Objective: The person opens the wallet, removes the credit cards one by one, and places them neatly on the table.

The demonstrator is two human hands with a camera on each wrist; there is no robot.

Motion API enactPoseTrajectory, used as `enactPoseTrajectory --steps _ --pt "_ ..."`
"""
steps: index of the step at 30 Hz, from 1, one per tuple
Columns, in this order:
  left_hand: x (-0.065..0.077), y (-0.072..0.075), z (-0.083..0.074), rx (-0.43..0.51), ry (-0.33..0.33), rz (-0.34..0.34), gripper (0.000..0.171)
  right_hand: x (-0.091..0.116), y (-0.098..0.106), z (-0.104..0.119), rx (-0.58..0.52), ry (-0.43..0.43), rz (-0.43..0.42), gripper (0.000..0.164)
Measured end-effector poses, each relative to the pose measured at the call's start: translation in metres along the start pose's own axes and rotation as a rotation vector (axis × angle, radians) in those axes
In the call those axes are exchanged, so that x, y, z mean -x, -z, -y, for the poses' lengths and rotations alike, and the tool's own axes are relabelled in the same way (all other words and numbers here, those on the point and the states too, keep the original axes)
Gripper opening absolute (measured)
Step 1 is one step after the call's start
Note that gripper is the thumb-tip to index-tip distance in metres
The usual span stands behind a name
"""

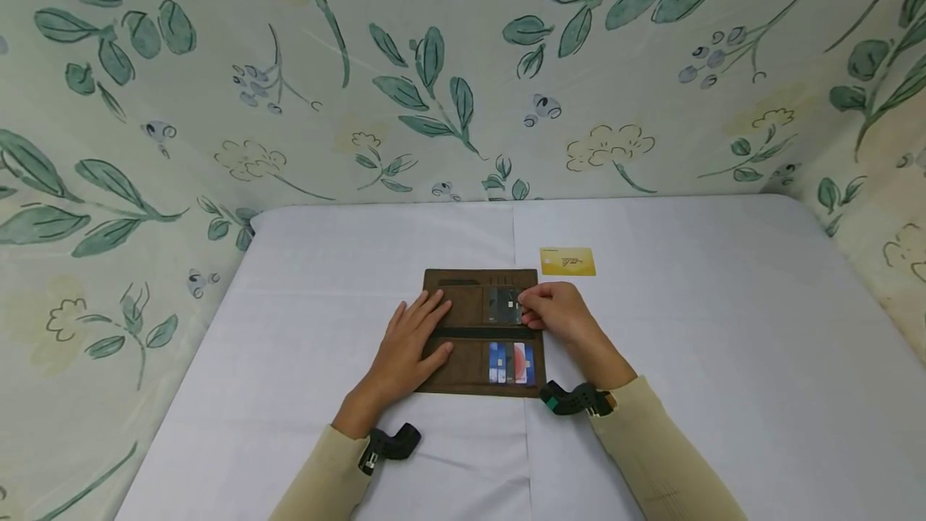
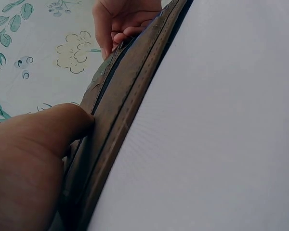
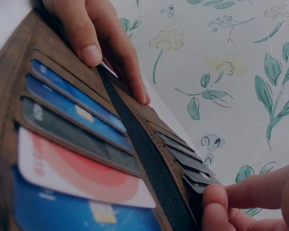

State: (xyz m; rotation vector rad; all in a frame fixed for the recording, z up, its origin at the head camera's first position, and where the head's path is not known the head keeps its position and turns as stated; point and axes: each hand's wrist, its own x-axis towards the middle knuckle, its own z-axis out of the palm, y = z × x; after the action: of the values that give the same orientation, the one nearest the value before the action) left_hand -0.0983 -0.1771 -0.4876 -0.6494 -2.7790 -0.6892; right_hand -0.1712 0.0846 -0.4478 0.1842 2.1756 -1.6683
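Observation:
A brown wallet (image 1: pixel 459 364) lies unfolded on the white-covered table. My left hand (image 1: pixel 411 346) rests on its left side, fingers extended over the upper half and thumb on the lower half. At the right edge of the upper half, my right hand (image 1: pixel 563 313) pinches the outermost dark card (image 3: pixel 197 184) between thumb and fingertip. Other dark cards (image 1: pixel 499 305) overlap in slots beside it. In the lower half's slots sit several cards, among them blue ones (image 3: pixel 74 108), a dark grey one (image 3: pixel 72 132) and a white-and-red one (image 3: pixel 82 171).
A yellow card (image 1: pixel 567 262) lies flat on the table just beyond the wallet's upper right corner. The white tablecloth (image 1: pixel 709 328) stretches around the wallet. Floral fabric (image 1: pixel 448 87) hangs behind the table and along its sides.

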Motion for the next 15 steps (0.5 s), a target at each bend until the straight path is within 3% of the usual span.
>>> enactPoseTrajectory --steps 15 --pt "0.0001 -0.0007 0.0014 -0.009 -0.005 -0.007 0.061 0.0017 0.0001 -0.0013 0.16 0.094 -0.002 0.02"
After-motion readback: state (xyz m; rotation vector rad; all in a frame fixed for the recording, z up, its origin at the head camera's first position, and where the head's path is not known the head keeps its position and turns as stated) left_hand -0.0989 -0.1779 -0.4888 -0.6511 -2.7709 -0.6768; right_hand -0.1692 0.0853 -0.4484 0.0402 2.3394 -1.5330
